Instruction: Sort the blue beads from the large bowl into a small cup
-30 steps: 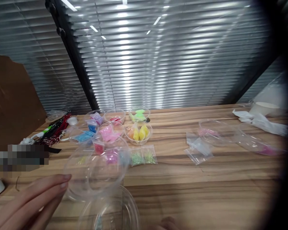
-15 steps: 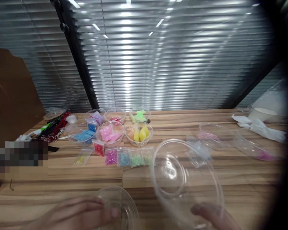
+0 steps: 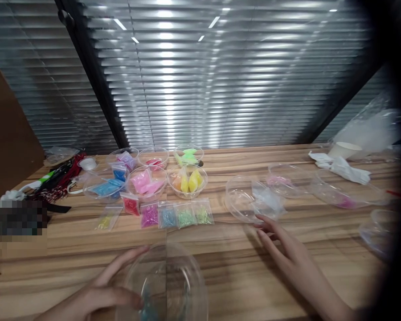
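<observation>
Clear bowl [image 3: 173, 276] sat clasped in the left hand [image 3: 96, 292] on the table [image 3: 220, 252]; the right hand [image 3: 289, 249], fingers spread, touched the rim of a second bowl [image 3: 237, 196].

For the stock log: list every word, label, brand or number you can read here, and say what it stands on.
No text can be read anywhere.
On the small bead bags: no print shows; too blurred.
On the filled bowls and the near bowl in the left hand: clear plastic, no marks visible.
On the paper cup: nothing visible.
The pixelated patch at the left: unreadable.
</observation>
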`<state>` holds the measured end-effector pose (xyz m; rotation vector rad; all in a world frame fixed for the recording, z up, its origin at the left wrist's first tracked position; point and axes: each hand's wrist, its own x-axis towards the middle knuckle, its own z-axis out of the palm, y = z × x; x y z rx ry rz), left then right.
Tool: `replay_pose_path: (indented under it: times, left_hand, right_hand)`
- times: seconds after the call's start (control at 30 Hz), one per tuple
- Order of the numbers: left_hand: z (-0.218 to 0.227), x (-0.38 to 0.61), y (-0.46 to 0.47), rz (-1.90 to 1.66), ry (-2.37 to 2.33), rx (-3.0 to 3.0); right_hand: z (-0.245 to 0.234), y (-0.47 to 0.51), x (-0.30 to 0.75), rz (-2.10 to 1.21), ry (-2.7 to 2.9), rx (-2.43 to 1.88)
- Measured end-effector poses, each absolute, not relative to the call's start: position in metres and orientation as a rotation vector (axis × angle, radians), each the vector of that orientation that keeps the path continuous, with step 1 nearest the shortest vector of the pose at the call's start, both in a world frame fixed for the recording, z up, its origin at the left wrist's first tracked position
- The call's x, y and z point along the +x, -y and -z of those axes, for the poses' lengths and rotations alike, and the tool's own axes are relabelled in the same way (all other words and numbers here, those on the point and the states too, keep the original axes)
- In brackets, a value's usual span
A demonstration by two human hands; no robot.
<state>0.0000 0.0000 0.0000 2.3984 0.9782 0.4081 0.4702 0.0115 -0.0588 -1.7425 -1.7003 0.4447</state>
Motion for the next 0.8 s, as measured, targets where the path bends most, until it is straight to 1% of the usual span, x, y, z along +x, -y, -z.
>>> replay_pose_path:
  times: [0.07, 0.17, 0.37, 0.5, 0.57, 0.67, 0.8]
  left_hand:
    - [0.002, 0.013, -0.005, -0.369, -0.921, 2.351]
    - [0.001, 0.026, -0.017, -0.375, -0.986, 2.335]
    - [0.016, 0.031, -0.059, -0.6, -1.104, 2.384]
    - [0.033, 0.039, -0.086, -0.631, -1.156, 2.452]
    - [0.041, 0.044, -0.094, -0.608, -1.141, 2.487]
    - [0.052, 0.052, -0.102, -0.618, -1.123, 2.558]
    - [0.062, 0.06, -0.11, -0.623, -1.135, 2.675]
  right_hand:
    - [0.06, -0.016, 0.472, -0.456, 1.736, -1.737]
    - [0.061, -0.022, 0.474, -0.447, 1.791, -1.743]
    - [0.054, -0.028, 0.472, -0.447, 1.842, -1.727]
    - [0.05, -0.023, 0.47, -0.216, 1.795, -1.725]
    - [0.05, -0.019, 0.467, -0.083, 1.807, -1.621]
    - [0.052, -0.021, 0.455, 0.027, 1.97, -1.325]
    - [0.058, -0.039, 0.425, 0.059, 2.196, -0.953]
